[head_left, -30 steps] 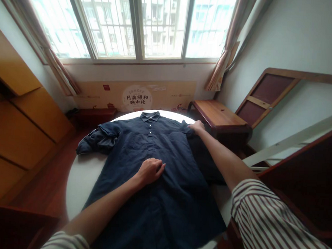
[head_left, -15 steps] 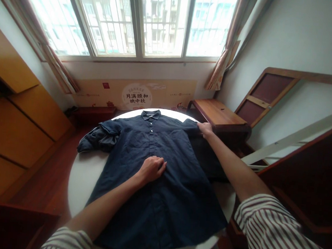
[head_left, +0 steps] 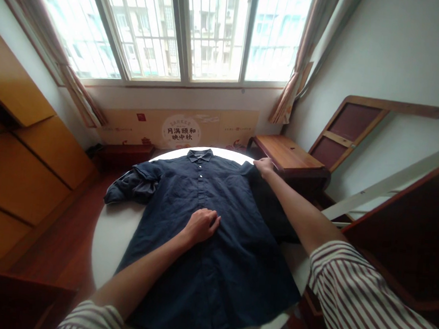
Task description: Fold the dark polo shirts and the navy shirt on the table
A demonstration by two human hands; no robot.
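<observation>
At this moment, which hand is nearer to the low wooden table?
Right. The right hand is at the sleeve of the dark blue shirt, in front of the low wooden table; the left hand is farther, on the shirt's middle.

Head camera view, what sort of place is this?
Probably a room in a home, though I can't be certain: curtains hang gathered at both sides of a wide window, and a dark blue shirt is spread over a rounded white table.
</observation>
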